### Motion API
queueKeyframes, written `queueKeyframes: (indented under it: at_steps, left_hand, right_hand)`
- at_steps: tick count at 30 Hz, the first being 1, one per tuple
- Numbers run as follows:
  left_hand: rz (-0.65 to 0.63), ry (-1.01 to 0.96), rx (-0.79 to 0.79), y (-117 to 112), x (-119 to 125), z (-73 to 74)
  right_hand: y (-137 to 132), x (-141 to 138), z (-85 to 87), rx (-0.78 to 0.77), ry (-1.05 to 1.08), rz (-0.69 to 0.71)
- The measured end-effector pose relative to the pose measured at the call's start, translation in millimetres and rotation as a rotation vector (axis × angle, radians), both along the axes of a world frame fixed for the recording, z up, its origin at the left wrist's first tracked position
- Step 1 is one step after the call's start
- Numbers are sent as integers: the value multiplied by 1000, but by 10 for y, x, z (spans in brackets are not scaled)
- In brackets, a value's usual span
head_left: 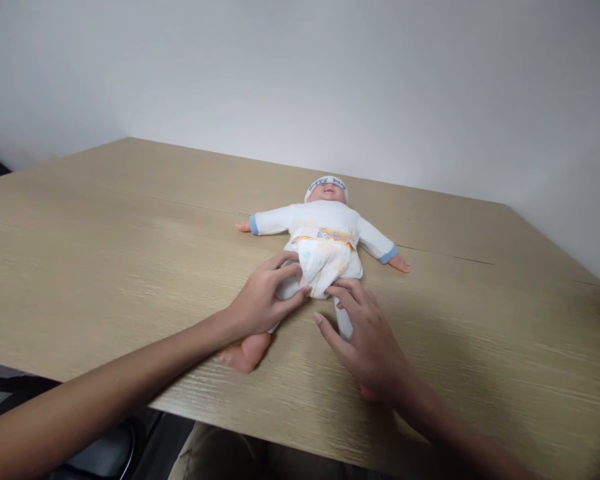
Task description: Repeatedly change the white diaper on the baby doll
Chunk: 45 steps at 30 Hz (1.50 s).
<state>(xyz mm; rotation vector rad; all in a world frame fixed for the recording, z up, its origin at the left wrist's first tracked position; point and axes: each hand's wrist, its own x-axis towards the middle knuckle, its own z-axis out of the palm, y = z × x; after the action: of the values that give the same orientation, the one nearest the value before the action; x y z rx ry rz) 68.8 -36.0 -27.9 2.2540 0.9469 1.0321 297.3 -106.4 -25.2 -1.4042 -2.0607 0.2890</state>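
A baby doll [325, 223] in a white suit with blue cuffs and a white cap lies on its back in the middle of the wooden table [105, 253], head away from me, arms spread. It wears a white diaper [325, 261]. My left hand [263, 300] curls its fingers round the doll's upper leg at the diaper's left edge. My right hand [365, 337] rests over the doll's other leg, fingertips pinched at the diaper's lower right edge. One bare doll foot [245, 352] shows below my left wrist.
The table's near edge runs in front of me, with my lap and a dark chair part below it. A plain white wall stands behind the table. A seam line crosses the tabletop behind the doll.
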Motion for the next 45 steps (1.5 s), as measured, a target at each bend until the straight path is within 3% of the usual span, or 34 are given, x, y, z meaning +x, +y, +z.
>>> queueKeyframes:
  at_steps: [4,9,17,26,34,41,45]
  left_hand:
    - [-32,15,-45,26,13,4]
    - [30,4,-163,59,21,-44]
    - [59,-285,-421,106,7,-168]
    - [157,-302,-560,46,-29,-110]
    - [67,-88,-551,92,-56,38]
    - [-17,-280,-784,113,-58,-11]
    - [-18,-321,-795,104,-46,-35]
  right_hand:
    - [-34,9,-23,-14,-25,9]
    - [-27,-22,-6,-48,4,-11]
    - [118,75,82,-156,293,-218]
    - [108,199,131,-114,161,-204]
    - [115,152,135,-97,75,-171]
    - [116,234,197,-248,208,-189]
    - [140,312,249,-328,314,-165]
